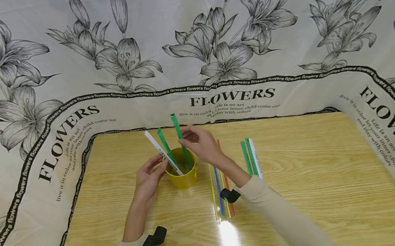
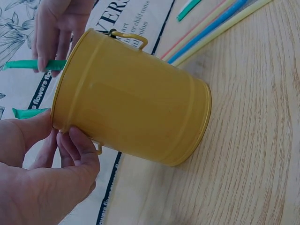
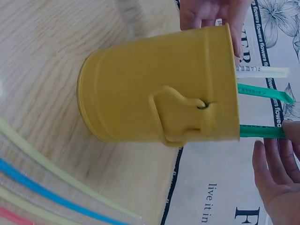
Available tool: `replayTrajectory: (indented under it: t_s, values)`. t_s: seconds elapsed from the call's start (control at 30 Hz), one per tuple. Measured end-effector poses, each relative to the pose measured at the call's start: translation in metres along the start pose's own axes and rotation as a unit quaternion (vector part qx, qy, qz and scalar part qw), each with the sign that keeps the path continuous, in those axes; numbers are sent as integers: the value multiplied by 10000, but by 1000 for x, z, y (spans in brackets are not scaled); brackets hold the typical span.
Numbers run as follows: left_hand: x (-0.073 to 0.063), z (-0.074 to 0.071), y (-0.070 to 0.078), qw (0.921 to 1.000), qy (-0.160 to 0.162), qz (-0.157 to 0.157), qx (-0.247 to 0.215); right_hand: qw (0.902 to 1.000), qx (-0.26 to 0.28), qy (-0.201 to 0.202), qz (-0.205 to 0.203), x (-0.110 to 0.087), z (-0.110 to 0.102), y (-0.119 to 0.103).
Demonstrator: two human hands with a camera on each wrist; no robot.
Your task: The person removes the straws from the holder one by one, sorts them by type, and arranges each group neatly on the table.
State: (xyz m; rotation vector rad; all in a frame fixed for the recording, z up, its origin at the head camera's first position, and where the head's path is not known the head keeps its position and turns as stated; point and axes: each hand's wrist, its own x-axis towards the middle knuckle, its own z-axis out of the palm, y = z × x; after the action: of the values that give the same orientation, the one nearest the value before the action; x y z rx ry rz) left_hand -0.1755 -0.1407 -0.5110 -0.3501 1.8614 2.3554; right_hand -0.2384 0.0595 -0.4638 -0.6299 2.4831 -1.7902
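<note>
A yellow metal bucket (image 1: 184, 181) with small side handles stands upright on the table. At its left rim, my left hand (image 1: 147, 180) pinches the edge between thumb and fingers, as the left wrist view shows. My right hand (image 1: 202, 143) pinches the upper part of a green wrapped straw (image 1: 175, 122), whose lower end is inside the bucket. A second green wrapped straw (image 3: 262, 91) and a white wrapped straw (image 3: 269, 71) with printing lean out over the rim. Inside the bucket, the straws' lower ends are partly visible in the head view.
Right of the bucket lie long loose straws in yellow, blue (image 1: 220, 197) and red, partly under my right forearm. Farther right are more green wrapped straws (image 1: 246, 156) and a white one (image 1: 254, 152). A flower-printed cloth (image 1: 233, 99) rises behind the wooden table (image 1: 305, 157).
</note>
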Motion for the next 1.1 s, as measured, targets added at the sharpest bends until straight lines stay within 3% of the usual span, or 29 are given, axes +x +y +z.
replayTrajectory:
  t_s: [0.37,0.53,0.73,1.1]
  values:
    - [0,0,0,10000,55,-55,-49,9988,409,279,-40,0,-24,-6]
    - [0,0,0,9999,47,-64,-63,9954,838,466,-53,1,-34,-6]
    - [-1,0,0,9998,49,-122,-170,9834,1634,753,220,2,-43,-5]
    - [-1,0,5,9996,21,-254,-133,9623,2341,1150,767,-2,-66,-3]
